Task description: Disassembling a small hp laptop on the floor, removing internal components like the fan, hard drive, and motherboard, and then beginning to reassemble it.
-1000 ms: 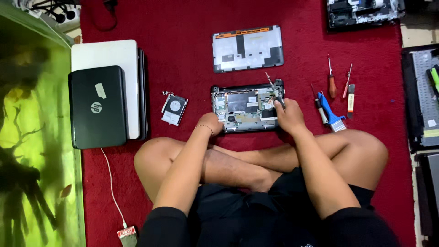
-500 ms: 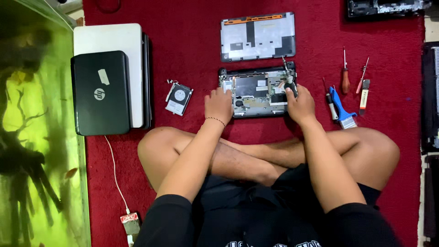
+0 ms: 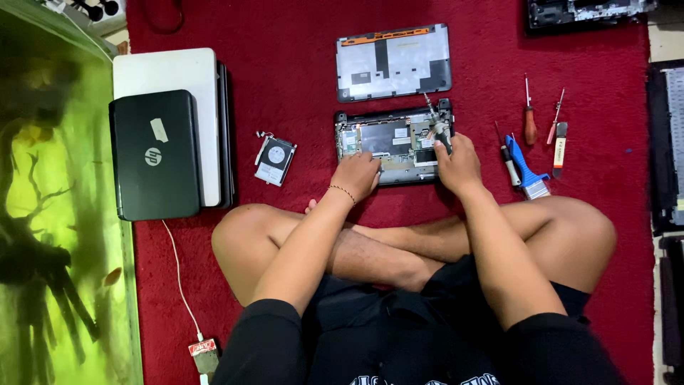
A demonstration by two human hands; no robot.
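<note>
Here the left hand (image 3: 356,175) lies loosely curled, fingers down on the near edge of the opened laptop base (image 3: 394,142), gripping nothing. The right hand (image 3: 457,165) is closed around a screwdriver (image 3: 436,122), its thin metal shaft slanting into the base's far right corner. The base sits on the plush red carpet (image 3: 285,71), its flat grey bottom cover (image 3: 394,62) just beyond it.
</note>
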